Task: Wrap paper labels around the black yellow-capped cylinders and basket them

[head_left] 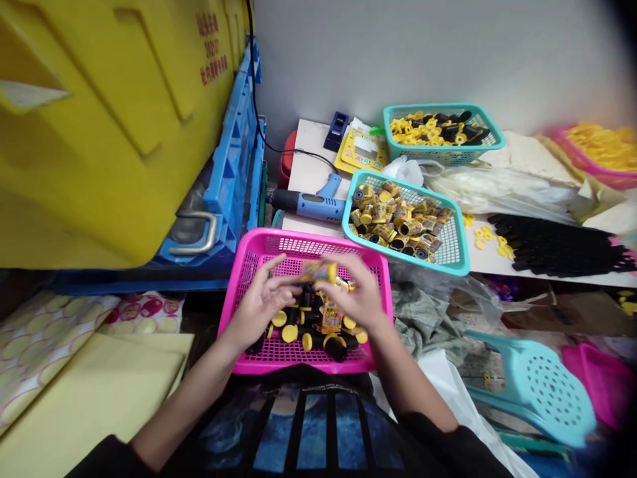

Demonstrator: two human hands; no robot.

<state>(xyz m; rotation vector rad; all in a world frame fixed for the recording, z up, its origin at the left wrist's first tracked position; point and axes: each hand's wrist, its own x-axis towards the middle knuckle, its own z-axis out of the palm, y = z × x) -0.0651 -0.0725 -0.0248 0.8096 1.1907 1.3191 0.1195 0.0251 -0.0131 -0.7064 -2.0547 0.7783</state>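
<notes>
- The left hand (263, 302) is loosely spread above the basket, its fingers pointing in toward the right hand; blur makes it impossible to tell whether its fingertips touch the piece between the hands.
- That piece, a small cylinder in a printed yellow wrapper with a yellow round cap (318, 271), lies between the hands, just off the left fingertips and within the right hand's fingers. Its long axis runs roughly crosswise, from left hand to right, with the capped end to the right. The right hand is nearer.
- The right hand (351, 292) is closed around this cylinder, thumb beneath and fingers over it.
- Well left of the hands, pale yellow flat sheets (99, 398) lie low, and a big yellow plastic bin (124, 133) rises beyond them.
- Directly below both hands is a bright pink perforated plastic basket (229, 295), holding black cylinders with yellow caps (289, 333) and at least one wrapped piece (331, 317).
- Ahead of the hands, a blue heat gun with a black nozzle (316, 204) lies on its side.
- Ahead and right of the right hand, a turquoise perforated plastic basket (450, 245) holds many wrapped cylinders (381, 212).
- Farther right lies a bundle of thin black pieces (557, 245).
</notes>
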